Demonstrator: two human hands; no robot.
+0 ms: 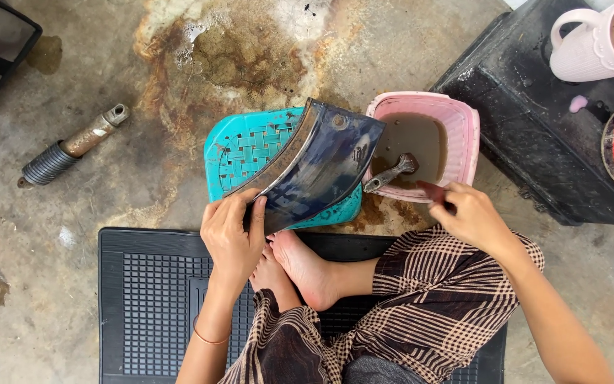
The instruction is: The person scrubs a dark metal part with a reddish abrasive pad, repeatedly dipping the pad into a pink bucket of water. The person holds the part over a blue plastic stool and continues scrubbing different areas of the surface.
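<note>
Fingers of the left hand point(232, 238) are closed around the lower edge of a curved dark blue metal panel point(314, 167), which stands tilted over a turquoise plastic basket point(239, 153) turned upside down on the stained concrete floor point(72, 235). Fingers of the right hand point(472, 213) are pinched on a small dark reddish piece point(431, 190) at the near rim of a pink plastic basin point(463, 128) of muddy water, where a grey metal part point(391, 173) leans. Below both hands are bare feet point(300, 267) on a black rubber mat point(151, 291); a rusty shock absorber point(72, 146) lies well apart, on the left.
</note>
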